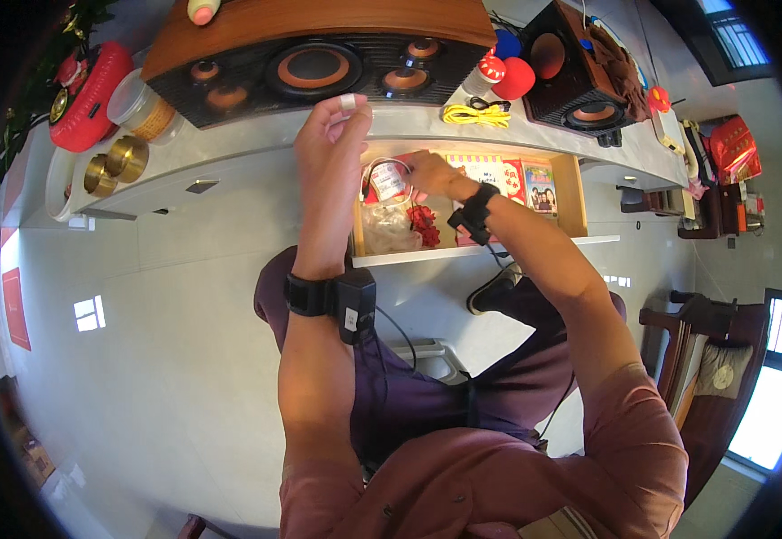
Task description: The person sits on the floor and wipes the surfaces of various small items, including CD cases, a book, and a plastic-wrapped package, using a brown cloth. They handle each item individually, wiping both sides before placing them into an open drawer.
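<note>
An open wooden drawer lies before me. My right hand is inside it at the left half, its fingers closed on a white looped cable. Under the loop are a white-and-red labelled packet and a clear plastic bag; a red flower-like decoration lies beside the bag. Cards and red envelopes fill the right half. My left hand is raised at the counter's edge, left of the drawer, fingers curled, a white band on one finger; whether it holds anything cannot be told.
Along the counter stand a wide wooden speaker, a second speaker, a yellow coiled cable, a red foam ball, gold-coloured tins and a clear plastic jar. A grey bin is between my legs.
</note>
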